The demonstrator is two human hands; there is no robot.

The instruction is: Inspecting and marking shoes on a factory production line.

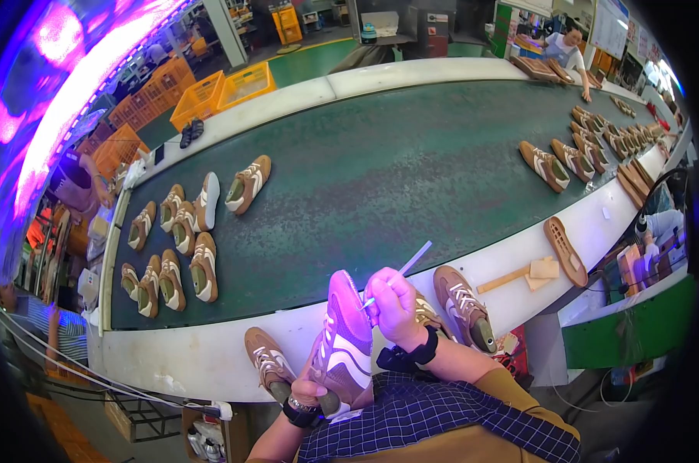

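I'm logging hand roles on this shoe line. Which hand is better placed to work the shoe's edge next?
Probably the right hand: it grips the thin tool at the shoe edge; the left hand supports the heel.

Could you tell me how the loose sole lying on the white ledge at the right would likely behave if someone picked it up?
The sole is thin and flat with no upper, so it is probably light and may flex. Lying flat on the ledge, it seems unlikely to roll or tip. Its end reaches the ledge's edge, so a push might slide it off.
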